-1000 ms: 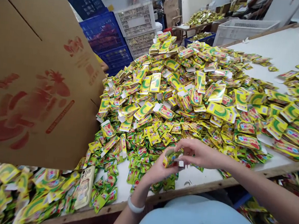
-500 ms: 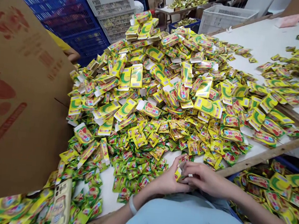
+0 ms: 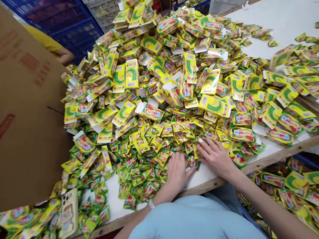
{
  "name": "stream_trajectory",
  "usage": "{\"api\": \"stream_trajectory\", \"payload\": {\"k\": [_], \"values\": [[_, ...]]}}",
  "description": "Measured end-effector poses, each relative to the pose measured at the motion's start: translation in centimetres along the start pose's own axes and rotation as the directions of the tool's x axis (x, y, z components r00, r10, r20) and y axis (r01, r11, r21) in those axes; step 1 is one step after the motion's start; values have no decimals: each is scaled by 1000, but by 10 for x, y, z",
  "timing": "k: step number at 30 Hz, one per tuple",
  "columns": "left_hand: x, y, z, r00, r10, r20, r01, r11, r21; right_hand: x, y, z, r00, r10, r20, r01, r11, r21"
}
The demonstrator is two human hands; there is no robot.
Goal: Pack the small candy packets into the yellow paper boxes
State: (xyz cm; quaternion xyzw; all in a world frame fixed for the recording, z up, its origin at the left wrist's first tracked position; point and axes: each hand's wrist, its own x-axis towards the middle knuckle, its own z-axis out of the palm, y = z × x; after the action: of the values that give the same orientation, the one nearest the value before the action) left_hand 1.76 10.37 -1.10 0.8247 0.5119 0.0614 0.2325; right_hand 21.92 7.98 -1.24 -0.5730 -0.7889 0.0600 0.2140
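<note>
My left hand (image 3: 177, 170) rests palm down at the near edge of the pile, its thumb apart from the fingers. Its fingertips reach among small green candy packets (image 3: 140, 173) and are partly hidden. Just to the right, my right hand (image 3: 215, 157) lies with stretched fingers over yellow packets (image 3: 139, 143). No carton is in either hand. Behind both hands rises a large heap of yellow-green cartons (image 3: 132, 73), many with white flaps open. A blurred yellow carton (image 3: 280, 60) is at the right of the heap.
A tall cardboard box (image 3: 27, 123) stands at the left, with a phone (image 3: 69, 214) near its base. Below the wooden table edge (image 3: 285, 149), at the right, a blue crate holds filled cartons (image 3: 296, 183). Stacked crates (image 3: 72, 26) and another person's arm (image 3: 64, 55) are behind.
The small carton that both hands held is out of them. My hands have moved apart and forward onto the packets. The view has shifted slightly.
</note>
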Motion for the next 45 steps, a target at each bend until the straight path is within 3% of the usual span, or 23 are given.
{"api": "stream_trajectory", "payload": {"k": [2, 4, 6, 8, 10, 13, 16, 20, 24, 26, 27, 29, 32, 34, 35, 37, 39, 41, 43, 45], "values": [[3, -1, 1, 1000, 11, -1, -11, 996, -85, -2, -1, 11, 1000, 28, -12, -26, 994, 102], [5, -7, -4, 1000, 3, 26, 4, 963, -268, -2, 2, 4, 991, 99, -84, -68, 946, 318], [6, -14, -11, 993, -30, 114, 85, 852, -517, -1, 2, -11, 964, 241, -114, -128, 793, 595], [7, -17, -17, 973, -42, 226, 196, 668, -718, 1, -5, -22, 939, 345, -12, -197, 565, 802], [7, -14, -22, 957, -28, 290, 263, 516, -815, 2, -18, -22, 923, 364, 129, -271, 375, 886], [6, -4, -32, 967, -12, 255, 229, 484, -845, 2, -36, -6, 868, 446, 218, -344, 225, 912], [7, 4, -42, 969, 40, 244, 189, 516, -836, -1, -46, 9, 791, 591, 158, -361, 242, 901], [12, 11, -43, 940, 89, 330, 250, 481, -841, -7, -46, 8, 779, 626, 40, -324, 346, 881], [21, 15, -36, 973, 68, 219, 141, 577, -805, -9, -32, -7, 805, 567, 172, -316, 165, 934], [31, 19, -44, 964, 167, 204, 31, 696, -717, -11, -21, -15, 843, 473, 256, -348, 116, 930], [39, 23, -52, 950, 236, 206, -49, 762, -646, -13, -14, -18, 849, 457, 267, -362, 133, 923], [62, 36, -74, 898, 393, 196, -267, 843, -467, -17, -2, -24, 821, 524, 228, -374, 190, 908], [115, 67, -97, 790, 612, 46, -604, 788, -121, -22, 10, -33, 732, 665, 149, -331, 157, 930], [156, 89, -97, 715, 700, -4, -696, 712, 89, -24, 14, -37, 697, 700, 154, -288, 78, 954], [175, 97, -93, 703, 712, 4, -702, 692, 168, -25, 14, -39, 686, 710, 159, -273, 48, 961], [204, 108, -81, 728, 685, 35, -669, 698, 255, -28, 15, -41, 666, 729, 156, -248, 20, 969], [215, 107, -73, 763, 645, 36, -632, 734, 249, -34, 18, -43, 651, 747, 133, -227, 25, 974], [207, 97, -72, 768, 640, -25, -633, 765, 123, -42, 25, -48, 637, 765, 101, -214, 50, 976], [181, 83, -76, 797, 595, -103, -604, 781, -157, -47, 32, -56, 622, 781, 56, -202, 91, 975], [146, 70, -77, 882, 466, -72, -435, 747, -503, -43, 35, -66, 621, 784, -9, -161, 139, 977]]}}
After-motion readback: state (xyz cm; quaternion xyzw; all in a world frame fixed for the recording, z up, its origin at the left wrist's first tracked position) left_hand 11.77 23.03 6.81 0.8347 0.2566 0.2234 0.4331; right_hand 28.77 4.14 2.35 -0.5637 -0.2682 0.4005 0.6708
